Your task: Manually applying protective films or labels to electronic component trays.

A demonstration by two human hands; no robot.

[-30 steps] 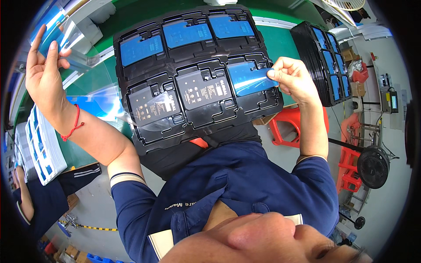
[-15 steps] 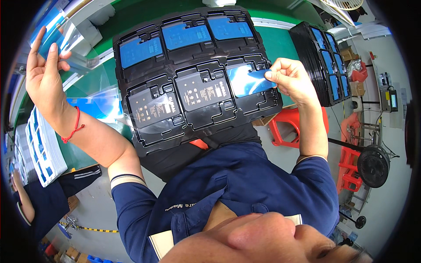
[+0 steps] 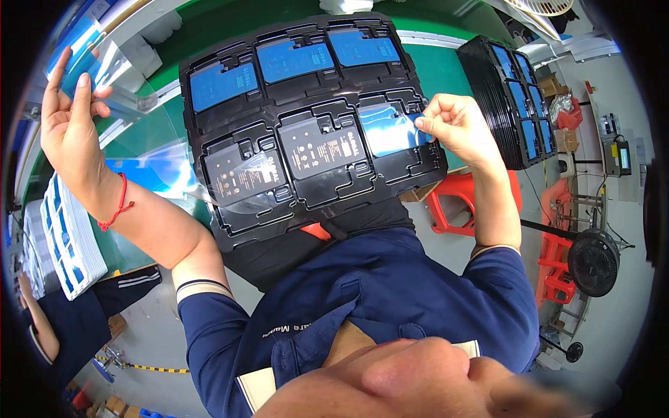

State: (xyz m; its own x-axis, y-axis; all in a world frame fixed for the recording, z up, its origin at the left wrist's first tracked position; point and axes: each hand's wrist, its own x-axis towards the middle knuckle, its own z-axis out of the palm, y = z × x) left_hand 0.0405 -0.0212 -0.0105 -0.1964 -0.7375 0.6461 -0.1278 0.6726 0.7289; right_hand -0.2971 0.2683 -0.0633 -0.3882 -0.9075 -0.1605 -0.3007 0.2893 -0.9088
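A black plastic tray (image 3: pixel 237 233) with moulded pockets lies in front of me. Its near row holds two flat dark battery packs with bare printed faces, a left one (image 3: pixel 240 174) and a middle one (image 3: pixel 320 146). The near right pack is covered by a shiny blue film (image 3: pixel 394 132). My right hand (image 3: pixel 453 129) pinches that film at its right edge. Raised at the left, my left hand (image 3: pixel 77 136) has a large clear plastic film (image 3: pixel 164 132) at its fingers; the sheet trails down to the tray's left side. Exactly how the fingers grip it is partly hidden.
Blue-covered packs (image 3: pixel 296 59) fill the far row. A stack of black trays (image 3: pixel 491 104) stands at the right, white trays (image 3: pixel 73 237) at the left. Also around are a red stool (image 3: pixel 446 209), a black fan (image 3: pixel 592 263) and a co-worker's arm (image 3: pixel 42 327).
My right hand has shifted slightly left and down with the blue film's edge, and the film's glare looks different. The left hand and clear film have barely moved.
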